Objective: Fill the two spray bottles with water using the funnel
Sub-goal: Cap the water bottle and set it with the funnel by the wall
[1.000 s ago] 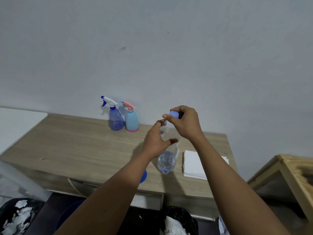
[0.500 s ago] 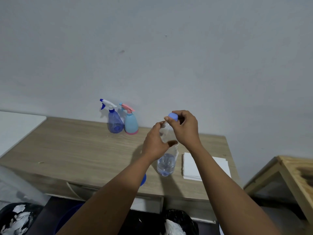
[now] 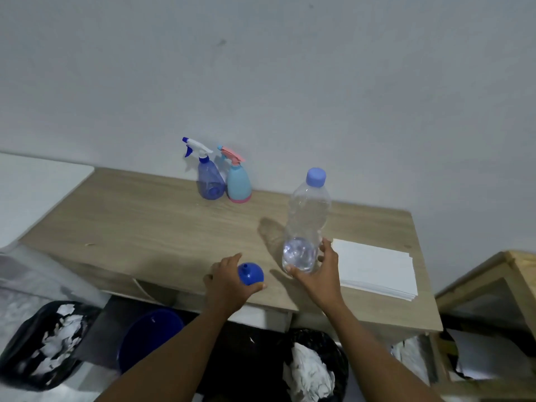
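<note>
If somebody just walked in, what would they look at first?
Probably the tall clear water bottle with a blue cap, standing near the table's front edge with the right hand around its base. Beside it, the left hand grips a blue funnel. Two spray bottles stand together by the wall.

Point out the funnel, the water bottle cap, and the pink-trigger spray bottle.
funnel (image 3: 250, 274), head view, on its blue cone below the spout
water bottle cap (image 3: 316, 177), head view, on the cap's side
pink-trigger spray bottle (image 3: 238, 183), head view, on its light blue body
</note>
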The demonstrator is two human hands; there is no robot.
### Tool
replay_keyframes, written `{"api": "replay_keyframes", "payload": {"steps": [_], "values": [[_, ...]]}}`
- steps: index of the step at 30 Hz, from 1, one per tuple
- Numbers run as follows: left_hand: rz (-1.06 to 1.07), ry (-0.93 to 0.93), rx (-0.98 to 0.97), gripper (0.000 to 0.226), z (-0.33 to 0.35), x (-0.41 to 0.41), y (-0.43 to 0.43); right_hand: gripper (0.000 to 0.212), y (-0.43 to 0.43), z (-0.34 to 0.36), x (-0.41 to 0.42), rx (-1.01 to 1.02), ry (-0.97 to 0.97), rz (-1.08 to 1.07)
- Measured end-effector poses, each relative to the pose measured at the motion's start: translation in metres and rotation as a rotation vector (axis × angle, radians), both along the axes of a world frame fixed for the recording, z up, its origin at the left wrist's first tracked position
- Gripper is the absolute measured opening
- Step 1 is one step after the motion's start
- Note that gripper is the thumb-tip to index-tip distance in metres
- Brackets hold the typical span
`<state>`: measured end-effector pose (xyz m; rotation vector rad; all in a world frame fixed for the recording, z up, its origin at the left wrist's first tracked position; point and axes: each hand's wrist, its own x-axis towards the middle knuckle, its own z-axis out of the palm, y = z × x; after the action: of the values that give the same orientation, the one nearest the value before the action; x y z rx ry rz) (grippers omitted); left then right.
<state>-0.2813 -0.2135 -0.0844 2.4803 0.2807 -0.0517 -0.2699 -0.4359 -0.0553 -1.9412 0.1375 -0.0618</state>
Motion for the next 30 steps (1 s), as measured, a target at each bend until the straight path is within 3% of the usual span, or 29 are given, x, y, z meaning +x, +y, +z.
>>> {"api": "replay_keyframes", "payload": {"steps": [3, 7, 14, 20, 26, 30], "values": [[0.011, 0.065, 0.130, 0.081, -0.018, -0.005, 0.005, 0.077, 0.006, -0.006, 0.000, 0.010, -0.050, -0.010], [-0.001, 0.043, 0.092, 0.062, -0.027, -0.004, 0.009, 0.076, 0.014, -0.010, 0.005, 0.042, -0.051, -0.080], [-0.019, 0.083, 0.091, 0.081, -0.035, 0.002, 0.018, 0.082, 0.024, -0.014, 0.014, 0.038, -0.010, -0.150], [-0.036, -0.012, 0.023, 0.069, -0.029, 0.019, 0.022, 0.072, 0.029, -0.016, 0.019, -0.022, -0.004, -0.215], [-0.001, -0.158, -0.075, 0.063, 0.002, 0.115, 0.022, 0.066, 0.041, -0.002, 0.063, 0.038, -0.022, -0.215], [-0.102, -0.086, -0.082, 0.057, 0.012, 0.186, 0.017, 0.067, 0.052, 0.002, 0.119, 0.052, -0.044, -0.196]]}}
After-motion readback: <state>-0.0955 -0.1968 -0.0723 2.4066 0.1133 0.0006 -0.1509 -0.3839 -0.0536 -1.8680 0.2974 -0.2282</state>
